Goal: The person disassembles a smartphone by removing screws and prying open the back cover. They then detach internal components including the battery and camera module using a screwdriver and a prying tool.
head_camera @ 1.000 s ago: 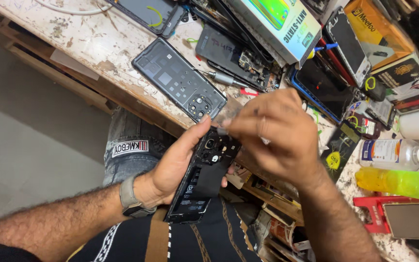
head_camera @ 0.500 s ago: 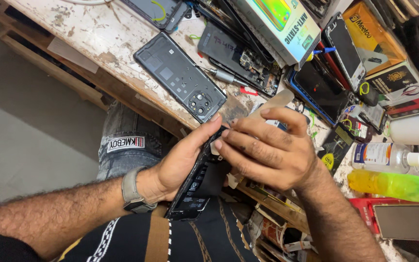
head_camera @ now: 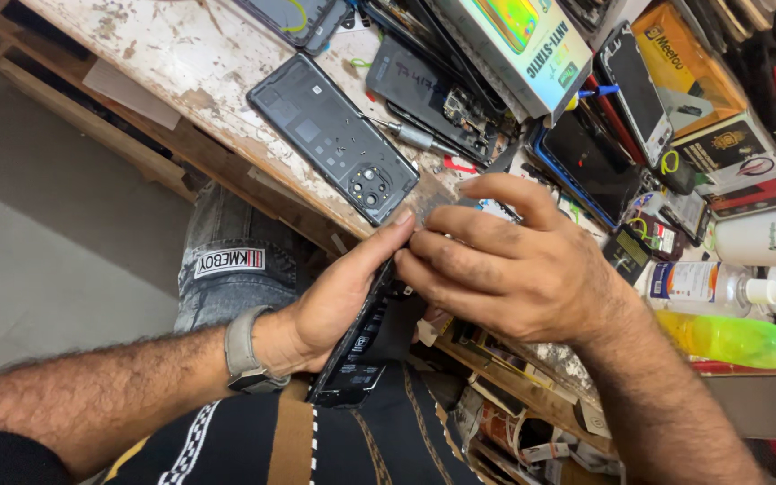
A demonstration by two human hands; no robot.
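Left of centre, the left hand (head_camera: 339, 301), a grey watch (head_camera: 242, 352) on its wrist, grips a dark opened phone (head_camera: 361, 337) from below, fingers wrapped along its edge. The phone sits mid-frame over the lap, tilted. Above it, on the worn bench (head_camera: 181, 63), lies a grey back cover (head_camera: 339, 135). The right hand (head_camera: 514, 265) presses curled fingers onto the phone's top. Far right lies a yellow-green bottle (head_camera: 734, 339).

Black phone (head_camera: 361, 346), grey back cover (head_camera: 334, 136), seemingly yellow-green bottle (head_camera: 734, 339).
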